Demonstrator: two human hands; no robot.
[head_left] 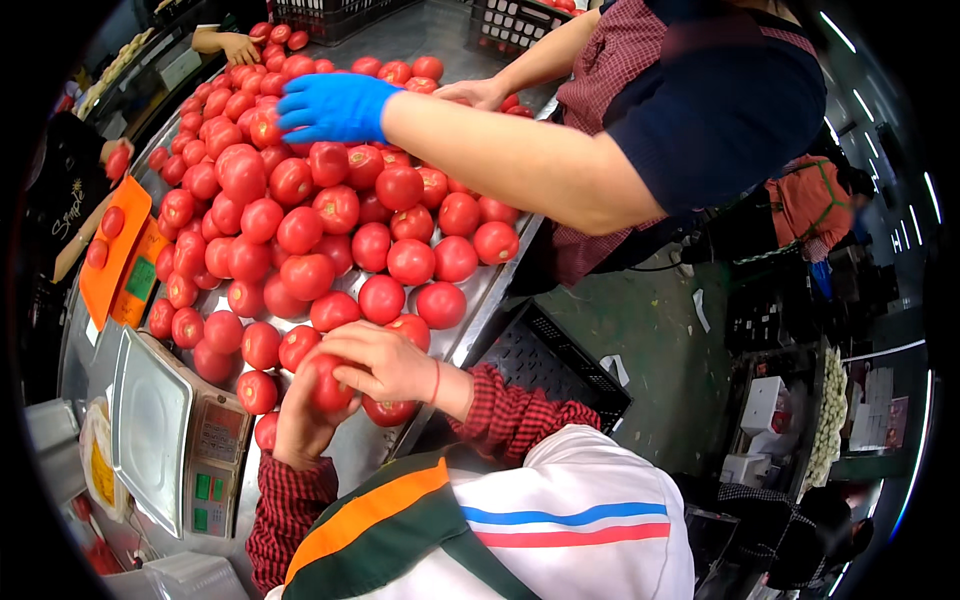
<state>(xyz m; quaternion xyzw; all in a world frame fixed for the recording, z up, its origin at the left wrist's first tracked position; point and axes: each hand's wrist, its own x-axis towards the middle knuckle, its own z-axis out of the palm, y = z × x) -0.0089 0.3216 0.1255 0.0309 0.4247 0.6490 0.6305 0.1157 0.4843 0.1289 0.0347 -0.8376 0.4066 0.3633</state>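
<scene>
Close to the table's near edge, my left hand point(301, 428) is wrapped round the lower side of a red tomato point(332, 388). My right hand point(392, 368) curves over the same tomato from above, its fingers resting on it. A red cord circles my right wrist. Just below my right hand lies another tomato point(388, 411), partly covered. Ahead of both hands spreads a large pile of tomatoes point(300, 230), several of them showing pale green stem ends.
A weighing scale point(152, 432) with a steel pan stands left of my hands. Orange signs point(113, 258) lean at the pile's left. A co-worker's blue-gloved hand point(335, 108) reaches over the pile. On the right, a black crate point(555, 365) sits below the metal table point(478, 325).
</scene>
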